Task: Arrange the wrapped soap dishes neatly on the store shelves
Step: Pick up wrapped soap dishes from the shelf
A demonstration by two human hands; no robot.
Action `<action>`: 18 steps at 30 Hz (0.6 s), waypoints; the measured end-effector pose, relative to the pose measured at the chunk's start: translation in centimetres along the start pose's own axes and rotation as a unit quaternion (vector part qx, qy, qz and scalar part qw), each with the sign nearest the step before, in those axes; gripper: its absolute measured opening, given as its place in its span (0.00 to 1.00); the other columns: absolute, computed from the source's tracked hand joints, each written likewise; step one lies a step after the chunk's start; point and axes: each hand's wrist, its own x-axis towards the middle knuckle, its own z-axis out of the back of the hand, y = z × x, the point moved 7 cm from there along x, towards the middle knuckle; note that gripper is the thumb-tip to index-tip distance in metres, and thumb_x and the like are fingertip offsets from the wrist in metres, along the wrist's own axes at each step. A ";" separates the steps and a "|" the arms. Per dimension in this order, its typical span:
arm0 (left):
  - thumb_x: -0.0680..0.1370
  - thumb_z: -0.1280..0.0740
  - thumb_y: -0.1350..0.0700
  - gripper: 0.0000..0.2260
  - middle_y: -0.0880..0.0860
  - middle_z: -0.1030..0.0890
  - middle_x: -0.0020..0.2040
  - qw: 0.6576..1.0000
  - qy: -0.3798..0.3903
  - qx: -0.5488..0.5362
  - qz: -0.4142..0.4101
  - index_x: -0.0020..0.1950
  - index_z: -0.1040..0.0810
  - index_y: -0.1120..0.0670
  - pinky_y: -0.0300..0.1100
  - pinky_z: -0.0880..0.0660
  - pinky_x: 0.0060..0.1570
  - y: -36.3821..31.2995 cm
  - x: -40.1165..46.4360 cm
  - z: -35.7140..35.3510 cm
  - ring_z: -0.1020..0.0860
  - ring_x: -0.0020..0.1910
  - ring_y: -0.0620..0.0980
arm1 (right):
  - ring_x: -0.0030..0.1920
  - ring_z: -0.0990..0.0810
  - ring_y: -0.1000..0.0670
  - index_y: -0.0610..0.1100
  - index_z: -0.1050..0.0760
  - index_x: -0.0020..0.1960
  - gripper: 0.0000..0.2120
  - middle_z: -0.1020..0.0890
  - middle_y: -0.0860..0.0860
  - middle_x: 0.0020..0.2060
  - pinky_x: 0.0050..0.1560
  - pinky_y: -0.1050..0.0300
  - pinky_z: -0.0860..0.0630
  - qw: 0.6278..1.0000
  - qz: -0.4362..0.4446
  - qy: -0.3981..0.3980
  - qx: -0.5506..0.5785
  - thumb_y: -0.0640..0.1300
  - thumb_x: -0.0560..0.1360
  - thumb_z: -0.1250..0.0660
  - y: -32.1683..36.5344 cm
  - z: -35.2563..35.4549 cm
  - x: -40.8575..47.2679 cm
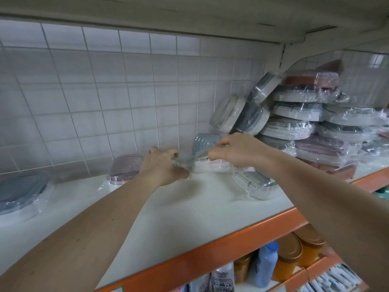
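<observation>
A grey-blue and white soap dish (pixel 205 142) in clear wrap stands against the tiled wall at the middle of the white shelf (pixel 168 211). My right hand (pixel 237 149) grips its top and right side. My left hand (pixel 162 163) pinches the loose end of its plastic wrap (pixel 185 160) on the left. A mauve wrapped dish (pixel 126 168) leans on the wall to the left, and a blue-grey one (pixel 21 190) lies at the far left. Another grey and white dish (pixel 254 182) lies flat to the right of my right hand.
A disorderly heap of several wrapped dishes (pixel 311 119) fills the shelf's right end, some tilted against the wall. The shelf has an orange front edge (pixel 221 247). Bottles and amber jars (pixel 294 253) stand on the shelf below. A low ceiling board hangs above.
</observation>
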 end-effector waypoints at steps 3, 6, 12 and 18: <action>0.66 0.28 0.40 0.26 0.55 0.34 0.55 1.000 -0.024 -0.006 0.003 0.63 0.28 0.43 0.43 0.34 0.58 0.2 -0.8 2.2 0.34 0.62 0.56 | 0.47 0.24 0.51 0.48 0.20 0.50 0.15 0.21 0.50 0.49 0.46 0.58 0.27 1.000 0.018 -0.003 0.016 0.56 0.70 0.34 0.2 0.6 -0.1; 0.64 0.28 0.39 0.23 0.52 0.34 0.52 0.998 -0.042 -0.036 0.026 0.58 0.26 0.41 0.41 0.31 0.49 1.0 -1.9 4.3 0.32 0.60 0.53 | 0.37 0.26 0.54 0.48 0.21 0.45 0.12 0.22 0.51 0.40 0.36 0.61 0.31 0.999 0.029 -0.006 0.041 0.56 0.70 0.34 0.4 1.3 0.0; 0.61 0.34 0.37 0.30 0.52 0.33 0.56 0.983 -0.150 -0.046 0.097 0.62 0.27 0.41 0.43 0.33 0.58 2.6 -4.8 7.4 0.32 0.63 0.51 | 0.46 0.26 0.53 0.51 0.23 0.51 0.13 0.24 0.55 0.46 0.45 0.61 0.32 0.990 0.091 -0.044 0.097 0.56 0.71 0.34 2.0 1.5 0.6; 0.67 0.28 0.47 0.26 0.54 0.31 0.59 0.955 -0.244 -0.069 0.153 0.64 0.28 0.46 0.40 0.34 0.56 5.2 -8.8 8.5 0.29 0.61 0.52 | 0.65 0.29 0.45 0.52 0.34 0.70 0.29 0.25 0.48 0.64 0.63 0.53 0.31 0.985 0.139 -0.079 0.063 0.57 0.71 0.34 5.1 -1.7 0.7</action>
